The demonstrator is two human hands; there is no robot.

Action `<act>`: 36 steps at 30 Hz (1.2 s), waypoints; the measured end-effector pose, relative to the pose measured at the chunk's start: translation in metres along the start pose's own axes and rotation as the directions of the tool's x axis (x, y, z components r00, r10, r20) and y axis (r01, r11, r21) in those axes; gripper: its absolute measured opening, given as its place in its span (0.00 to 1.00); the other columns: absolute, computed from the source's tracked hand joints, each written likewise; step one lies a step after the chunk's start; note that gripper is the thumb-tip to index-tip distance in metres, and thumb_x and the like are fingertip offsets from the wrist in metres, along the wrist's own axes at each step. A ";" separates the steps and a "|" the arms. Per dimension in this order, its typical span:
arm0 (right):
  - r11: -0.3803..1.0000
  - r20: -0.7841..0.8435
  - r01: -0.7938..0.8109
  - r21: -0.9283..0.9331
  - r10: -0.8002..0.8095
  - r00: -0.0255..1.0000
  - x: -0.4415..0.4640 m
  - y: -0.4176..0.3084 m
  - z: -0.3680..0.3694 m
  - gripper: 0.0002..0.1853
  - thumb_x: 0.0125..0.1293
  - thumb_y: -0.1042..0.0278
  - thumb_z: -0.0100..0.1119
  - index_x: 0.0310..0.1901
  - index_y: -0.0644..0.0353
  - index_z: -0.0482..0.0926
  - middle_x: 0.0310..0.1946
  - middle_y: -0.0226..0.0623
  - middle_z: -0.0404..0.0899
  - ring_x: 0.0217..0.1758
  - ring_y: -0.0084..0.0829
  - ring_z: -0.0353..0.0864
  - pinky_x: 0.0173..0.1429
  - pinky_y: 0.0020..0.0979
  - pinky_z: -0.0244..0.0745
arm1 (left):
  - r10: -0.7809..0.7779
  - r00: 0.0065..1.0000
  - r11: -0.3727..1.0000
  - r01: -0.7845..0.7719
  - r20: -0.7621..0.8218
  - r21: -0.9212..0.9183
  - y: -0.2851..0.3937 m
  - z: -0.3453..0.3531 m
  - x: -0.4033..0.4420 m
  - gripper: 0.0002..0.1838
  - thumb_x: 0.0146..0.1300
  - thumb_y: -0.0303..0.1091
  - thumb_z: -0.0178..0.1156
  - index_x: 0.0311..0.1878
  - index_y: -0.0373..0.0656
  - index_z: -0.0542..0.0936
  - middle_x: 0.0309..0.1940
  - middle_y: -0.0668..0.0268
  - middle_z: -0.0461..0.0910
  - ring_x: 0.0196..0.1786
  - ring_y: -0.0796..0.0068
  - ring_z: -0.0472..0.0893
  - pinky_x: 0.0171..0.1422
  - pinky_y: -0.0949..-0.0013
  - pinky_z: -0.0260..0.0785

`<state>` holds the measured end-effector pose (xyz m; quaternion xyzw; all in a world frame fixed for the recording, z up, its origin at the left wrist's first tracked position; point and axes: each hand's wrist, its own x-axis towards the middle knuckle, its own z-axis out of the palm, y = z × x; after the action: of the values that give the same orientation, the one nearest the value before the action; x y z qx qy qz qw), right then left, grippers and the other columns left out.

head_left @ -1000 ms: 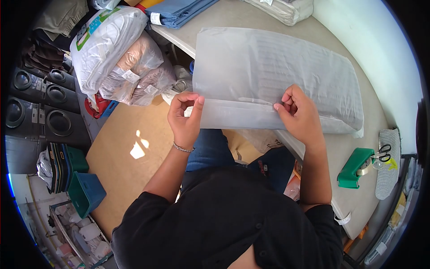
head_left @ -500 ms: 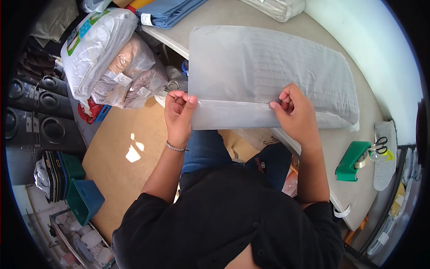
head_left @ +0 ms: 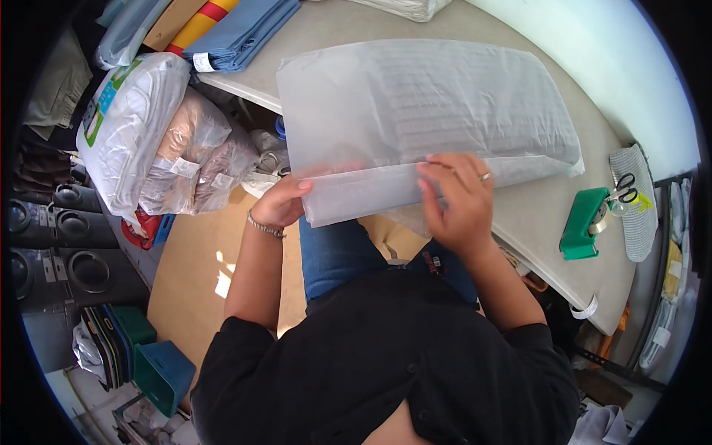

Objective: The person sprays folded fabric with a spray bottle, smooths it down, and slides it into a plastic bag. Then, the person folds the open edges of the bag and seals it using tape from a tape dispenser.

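Observation:
A long translucent plastic bag (head_left: 341, 111) with a soft, ribbed-looking item inside lies across the grey table, its near edge folded over in a strip. My left hand (head_left: 279, 205) grips the bag's near left corner, thumb on top; its other fingers show faintly through the plastic beneath. Over the middle of the folded strip, my right hand (head_left: 461, 199) has its fingers extended and apart, fingertips touching the plastic. What exactly is packed in the bag is blurred by the film.
On the table's right stand a green tape dispenser (head_left: 582, 226) and black scissors (head_left: 627, 187) on a grey woven mat (head_left: 634, 230). Folded blue cloth (head_left: 241, 33) lies at the far left. Stuffed clear bags (head_left: 189, 159) are piled beside the table, above bins (head_left: 165, 374) on the floor.
My right hand has gone from pinching the fold to spreading its fingers over it. My left hand has slid beneath the corner. The view has shifted, and the bag's left end sits lower.

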<state>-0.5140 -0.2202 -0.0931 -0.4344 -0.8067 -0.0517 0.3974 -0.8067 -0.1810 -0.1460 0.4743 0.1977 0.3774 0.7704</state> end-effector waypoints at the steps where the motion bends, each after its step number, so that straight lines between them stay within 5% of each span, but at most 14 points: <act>1: 1.000 -0.002 -0.005 -0.004 0.005 1.000 -0.004 -0.006 0.003 0.13 0.54 0.73 0.65 0.43 0.57 0.82 0.46 0.35 0.80 0.50 0.39 0.78 0.57 0.41 0.66 | -0.089 0.974 0.995 0.077 0.209 0.064 0.007 -0.001 0.006 0.42 0.68 0.52 0.51 0.74 0.25 0.58 0.74 0.48 0.62 0.74 0.58 0.66 0.76 0.62 0.57; 6: 0.992 0.104 -0.060 -0.113 0.071 0.992 -0.020 -0.028 0.018 0.25 0.58 0.67 0.59 0.59 0.63 0.78 0.59 0.39 0.76 0.63 0.40 0.74 0.74 0.49 0.56 | -0.174 0.959 0.972 0.204 0.223 -0.119 0.011 0.007 0.016 0.42 0.69 0.51 0.46 0.73 0.22 0.57 0.73 0.46 0.63 0.74 0.57 0.66 0.76 0.62 0.57; 10: 0.994 0.135 -0.041 -0.104 0.055 0.989 -0.016 -0.043 0.031 0.29 0.58 0.66 0.59 0.62 0.64 0.75 0.61 0.41 0.74 0.65 0.41 0.72 0.76 0.53 0.53 | -0.162 0.973 0.960 0.193 0.163 -0.202 0.001 0.001 0.010 0.41 0.71 0.50 0.43 0.73 0.21 0.56 0.72 0.44 0.64 0.72 0.59 0.69 0.74 0.62 0.60; 14: 0.993 0.193 0.034 0.113 -0.056 0.980 0.000 -0.059 0.052 0.30 0.57 0.67 0.58 0.63 0.67 0.72 0.61 0.46 0.72 0.65 0.44 0.72 0.75 0.53 0.57 | -0.138 0.990 0.961 0.141 0.031 -0.240 -0.013 -0.014 -0.003 0.39 0.72 0.49 0.42 0.72 0.21 0.57 0.70 0.44 0.67 0.71 0.58 0.71 0.74 0.61 0.61; 20: 0.920 0.174 0.109 0.377 -0.186 0.967 0.025 -0.097 0.086 0.34 0.54 0.69 0.58 0.65 0.70 0.70 0.63 0.51 0.71 0.67 0.49 0.71 0.75 0.51 0.60 | -0.127 0.986 0.900 0.068 -0.109 -0.431 -0.036 -0.029 -0.008 0.45 0.71 0.65 0.38 0.68 0.25 0.67 0.67 0.45 0.70 0.68 0.54 0.73 0.75 0.58 0.62; 22: 0.905 0.183 0.100 0.413 -0.190 0.965 0.027 -0.099 0.085 0.35 0.54 0.69 0.58 0.66 0.70 0.69 0.64 0.52 0.70 0.68 0.49 0.70 0.75 0.51 0.59 | 0.212 0.945 0.658 0.049 0.248 -0.751 -0.036 -0.028 -0.003 0.55 0.66 0.77 0.34 0.68 0.25 0.67 0.67 0.45 0.70 0.69 0.54 0.72 0.75 0.58 0.60; 24: 0.862 0.182 0.078 0.501 -0.193 0.964 0.026 -0.095 0.080 0.37 0.53 0.69 0.57 0.67 0.71 0.67 0.66 0.54 0.68 0.70 0.49 0.68 0.76 0.50 0.58 | 0.141 0.978 0.744 0.000 0.157 -0.668 -0.027 -0.018 -0.009 0.58 0.65 0.79 0.30 0.68 0.25 0.66 0.67 0.46 0.71 0.69 0.57 0.72 0.75 0.59 0.61; 26: 0.904 0.221 0.055 0.425 -0.162 0.962 0.018 -0.088 0.066 0.37 0.53 0.69 0.57 0.68 0.70 0.66 0.67 0.53 0.68 0.71 0.49 0.68 0.77 0.50 0.57 | 0.049 0.982 0.990 -0.072 -0.180 -0.121 -0.012 -0.006 -0.010 0.40 0.77 0.64 0.33 0.65 0.34 0.72 0.64 0.52 0.74 0.60 0.61 0.78 0.67 0.61 0.69; 27: 0.933 0.258 0.035 0.359 -0.136 0.957 0.012 -0.082 0.058 0.38 0.53 0.69 0.57 0.69 0.70 0.65 0.68 0.53 0.67 0.71 0.48 0.68 0.77 0.50 0.57 | 0.028 0.981 0.989 0.001 -0.194 0.148 -0.012 -0.014 -0.012 0.33 0.79 0.57 0.40 0.64 0.35 0.75 0.60 0.56 0.78 0.58 0.68 0.79 0.66 0.66 0.68; 28: 0.938 0.263 0.026 0.345 -0.123 0.957 0.006 -0.073 0.052 0.38 0.53 0.69 0.57 0.69 0.70 0.65 0.68 0.53 0.67 0.71 0.48 0.68 0.77 0.50 0.57 | 0.022 0.983 0.990 0.004 -0.180 0.139 -0.004 -0.012 -0.013 0.33 0.79 0.57 0.40 0.64 0.35 0.75 0.60 0.56 0.78 0.58 0.68 0.79 0.66 0.66 0.68; 30: 0.992 0.307 -0.009 0.124 -0.030 0.951 -0.008 -0.049 0.040 0.36 0.53 0.68 0.56 0.66 0.70 0.68 0.66 0.51 0.70 0.71 0.46 0.68 0.77 0.50 0.58 | -0.087 0.947 0.793 0.253 -0.309 0.553 0.018 0.002 -0.012 0.27 0.78 0.51 0.48 0.57 0.33 0.81 0.51 0.62 0.83 0.53 0.75 0.79 0.63 0.70 0.67; 31: 0.994 0.306 -0.020 0.106 -0.014 0.952 -0.015 -0.036 0.032 0.36 0.53 0.68 0.56 0.66 0.70 0.68 0.66 0.51 0.70 0.71 0.46 0.68 0.77 0.50 0.58 | -0.030 0.931 0.827 0.227 -0.363 0.514 0.019 0.010 -0.012 0.26 0.77 0.49 0.51 0.50 0.32 0.84 0.42 0.67 0.85 0.48 0.80 0.79 0.59 0.73 0.66; 33: 0.994 0.294 0.001 -0.109 0.031 0.955 -0.028 -0.010 0.012 0.35 0.53 0.70 0.55 0.66 0.67 0.70 0.65 0.48 0.71 0.71 0.45 0.69 0.76 0.50 0.59 | -0.042 0.939 0.845 0.216 -0.341 0.490 0.018 0.003 -0.015 0.25 0.76 0.49 0.51 0.49 0.32 0.85 0.41 0.68 0.85 0.47 0.80 0.79 0.57 0.74 0.66; 36: 0.973 0.191 -0.140 -0.184 0.175 0.966 -0.047 0.025 -0.017 0.34 0.53 0.70 0.55 0.66 0.65 0.71 0.64 0.49 0.72 0.69 0.46 0.70 0.75 0.50 0.60 | -0.049 0.940 0.863 0.210 -0.339 0.459 0.017 -0.014 -0.020 0.24 0.75 0.49 0.53 0.46 0.34 0.86 0.38 0.70 0.85 0.44 0.82 0.78 0.53 0.75 0.66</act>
<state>-0.4709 -0.2425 -0.1204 -0.5324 -0.7990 -0.0429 0.2762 -0.8349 -0.1840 -0.1389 0.5722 0.4389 0.3327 0.6076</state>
